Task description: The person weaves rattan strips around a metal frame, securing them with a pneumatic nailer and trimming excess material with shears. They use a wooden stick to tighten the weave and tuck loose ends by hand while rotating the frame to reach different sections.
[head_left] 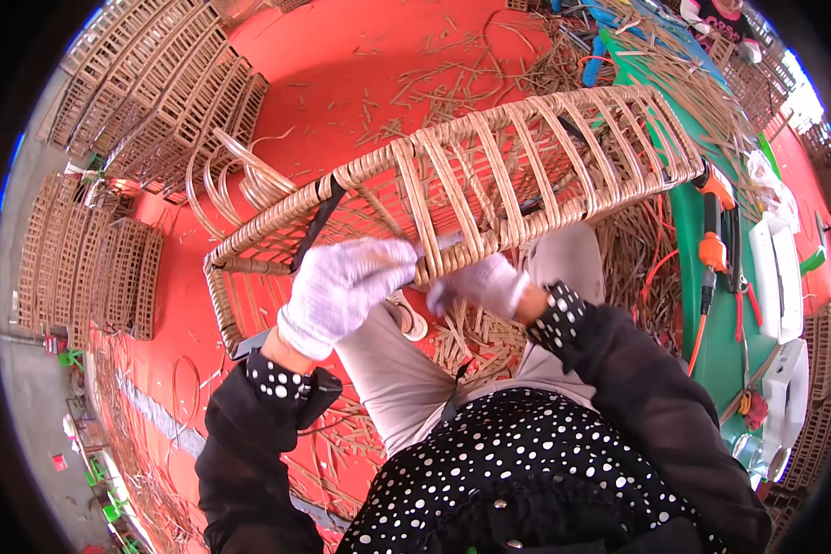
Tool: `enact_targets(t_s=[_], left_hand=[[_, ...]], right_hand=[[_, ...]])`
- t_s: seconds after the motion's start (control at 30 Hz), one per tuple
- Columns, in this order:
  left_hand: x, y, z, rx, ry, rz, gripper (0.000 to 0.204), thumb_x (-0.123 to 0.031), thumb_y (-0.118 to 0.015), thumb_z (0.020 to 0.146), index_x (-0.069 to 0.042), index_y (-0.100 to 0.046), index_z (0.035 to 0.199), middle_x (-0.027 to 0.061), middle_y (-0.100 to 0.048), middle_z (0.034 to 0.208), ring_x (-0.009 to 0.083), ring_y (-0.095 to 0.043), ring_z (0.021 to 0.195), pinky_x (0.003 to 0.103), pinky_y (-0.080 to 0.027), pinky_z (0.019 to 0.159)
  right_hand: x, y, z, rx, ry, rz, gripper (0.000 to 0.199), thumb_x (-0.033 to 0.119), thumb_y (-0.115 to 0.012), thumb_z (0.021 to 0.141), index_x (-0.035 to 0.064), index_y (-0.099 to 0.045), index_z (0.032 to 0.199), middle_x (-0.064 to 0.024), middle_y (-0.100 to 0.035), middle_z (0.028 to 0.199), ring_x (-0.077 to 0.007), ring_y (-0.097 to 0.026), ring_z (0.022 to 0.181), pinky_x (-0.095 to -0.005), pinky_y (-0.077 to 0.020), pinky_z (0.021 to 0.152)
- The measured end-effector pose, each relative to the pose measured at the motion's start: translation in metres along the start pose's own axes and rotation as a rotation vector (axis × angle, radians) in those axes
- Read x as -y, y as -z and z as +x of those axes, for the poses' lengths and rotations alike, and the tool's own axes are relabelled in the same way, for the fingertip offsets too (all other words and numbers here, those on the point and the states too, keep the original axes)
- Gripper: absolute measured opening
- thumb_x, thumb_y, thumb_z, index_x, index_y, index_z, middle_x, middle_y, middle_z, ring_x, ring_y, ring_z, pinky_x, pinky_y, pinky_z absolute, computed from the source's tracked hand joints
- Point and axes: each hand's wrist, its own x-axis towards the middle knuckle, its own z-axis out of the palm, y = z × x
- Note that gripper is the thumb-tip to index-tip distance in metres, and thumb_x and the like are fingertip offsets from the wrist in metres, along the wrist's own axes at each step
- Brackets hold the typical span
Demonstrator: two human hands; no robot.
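Observation:
A long woven wicker basket frame [499, 175] lies tilted across my lap, wide strips wrapped between its thick rims. My left hand [342, 291], in a whitish glove, is closed at the near rim, its fingertips pressed together where a strip [425, 222] wraps round. What exactly it pinches there is partly covered by the fingers. My right hand [485, 282], gloved too, is just below the same rim, close to the left fingertips. Its fingers are smeared and partly behind the wicker. A dark band [319, 222] crosses the frame above my left hand.
Stacks of woven panels [148, 92] stand at far left, beside a coil of pale strips [258, 180]. On the right, a green-topped table [702, 314] carries an orange-and-black power tool [713, 249] and a white box [777, 277]. Loose strips [480, 355] litter the red floor.

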Motion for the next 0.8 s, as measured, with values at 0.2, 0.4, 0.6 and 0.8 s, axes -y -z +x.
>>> enact_targets(t_s=[0.2, 0.4, 0.6, 0.8], left_hand=[[-0.017, -0.004, -0.023, 0.103, -0.256, 0.417, 0.038, -0.012, -0.068, 0.074, -0.002, -0.060, 0.109, 0.0168, -0.058, 0.115, 0.0328, -0.058, 0.103, 0.041, -0.050, 0.084], [-0.018, 0.017, -0.009, 0.274, 0.264, -0.280, 0.023, -0.015, -0.050, 0.093, 0.001, -0.059, 0.107, 0.0120, -0.065, 0.080, 0.0219, -0.067, 0.070, 0.031, -0.054, 0.067], [-0.003, 0.006, 0.013, 0.632, 0.809, -0.394, 0.030, -0.006, -0.046, 0.091, -0.009, -0.053, 0.120, 0.0092, -0.063, 0.069, 0.0181, -0.065, 0.054, 0.028, -0.055, 0.051], [0.010, 0.007, 0.010, 0.244, -0.225, 0.090, 0.021, -0.005, -0.068, 0.072, -0.006, -0.064, 0.093, 0.0081, -0.066, 0.079, 0.0237, -0.065, 0.068, 0.035, -0.053, 0.058]], right_hand=[[0.030, -0.024, -0.047, 0.171, -0.147, 0.852, 0.042, 0.034, -0.055, 0.092, -0.0044, -0.056, 0.109, -0.0135, -0.066, 0.083, -0.0136, -0.057, 0.045, -0.0235, -0.0471, 0.040], [0.007, -0.045, -0.014, -0.095, -0.100, 0.525, 0.008, 0.008, -0.061, 0.085, 0.0016, -0.062, 0.089, -0.0064, -0.061, 0.072, -0.0125, -0.060, 0.064, -0.0239, -0.0495, 0.051], [-0.016, -0.020, 0.017, -0.220, 0.464, -0.188, 0.012, 0.017, -0.063, 0.081, 0.0054, -0.063, 0.081, -0.0064, -0.058, 0.067, -0.0238, -0.059, 0.062, -0.0334, -0.0465, 0.058], [0.010, -0.019, 0.022, -0.262, 0.230, 0.212, 0.026, 0.015, -0.069, 0.079, 0.0050, -0.062, 0.102, -0.0087, -0.063, 0.090, -0.0206, -0.063, 0.082, -0.0306, -0.0510, 0.070]])
